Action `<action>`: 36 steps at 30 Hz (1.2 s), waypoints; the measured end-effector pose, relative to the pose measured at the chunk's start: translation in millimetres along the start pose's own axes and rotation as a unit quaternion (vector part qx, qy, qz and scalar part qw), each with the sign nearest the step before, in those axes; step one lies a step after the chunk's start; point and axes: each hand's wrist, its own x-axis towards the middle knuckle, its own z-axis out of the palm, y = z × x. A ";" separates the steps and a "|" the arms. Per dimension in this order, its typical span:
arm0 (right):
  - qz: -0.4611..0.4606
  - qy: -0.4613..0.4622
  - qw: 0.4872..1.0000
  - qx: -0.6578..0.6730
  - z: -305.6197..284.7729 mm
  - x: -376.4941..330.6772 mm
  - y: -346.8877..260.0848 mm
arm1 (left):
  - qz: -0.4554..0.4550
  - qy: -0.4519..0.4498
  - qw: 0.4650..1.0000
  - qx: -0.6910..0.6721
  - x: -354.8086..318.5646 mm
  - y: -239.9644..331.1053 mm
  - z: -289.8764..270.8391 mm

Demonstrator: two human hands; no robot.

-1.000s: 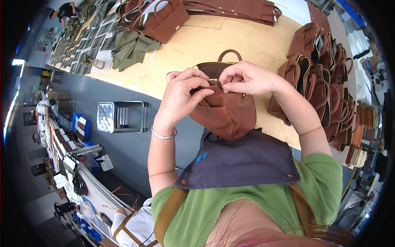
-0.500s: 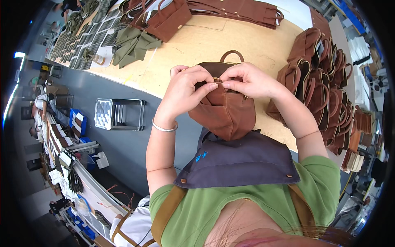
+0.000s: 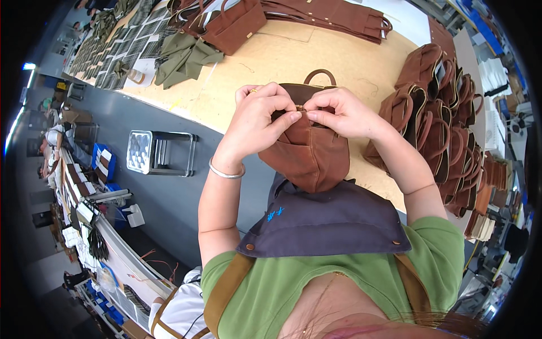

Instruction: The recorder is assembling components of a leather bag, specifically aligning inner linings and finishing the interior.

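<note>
A reddish-brown handbag [image 3: 313, 152] rests at the table's near edge, against my dark apron [image 3: 333, 220]. Its curved handle [image 3: 320, 72] stands up at the far side. My left hand [image 3: 262, 116] pinches the bag's top edge between thumb and forefinger. Close beside it, my right hand [image 3: 339, 110] pinches the same edge from the right. A short gold-coloured zipper end [image 3: 300, 107] shows between the fingertips. The inside of the bag is mostly hidden behind my hands.
Several similar brown bags [image 3: 440, 124] crowd the table [image 3: 344, 56] on the right. Flat brown pieces [image 3: 327, 17], another bag [image 3: 234, 25] and olive cloth [image 3: 186, 62] lie at the far side. A stool [image 3: 161, 152] stands on the floor to the left. Other people work farther left.
Both hands keep their pinch on the bag's edge, with only slight finger movement. The whole view has shifted a little.
</note>
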 end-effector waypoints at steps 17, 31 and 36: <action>0.015 0.041 0.998 0.047 5.6 0.3 -3.2 | -0.011 -0.002 1.000 -0.007 2.9 1.7 -1.6; 0.064 0.047 0.996 -0.048 8.8 -10.1 -29.0 | -0.036 -0.004 0.999 -0.016 -5.6 8.2 2.8; 0.069 0.030 0.994 -0.074 7.7 -10.6 -30.9 | -0.034 -0.016 0.999 -0.034 -5.1 10.3 3.5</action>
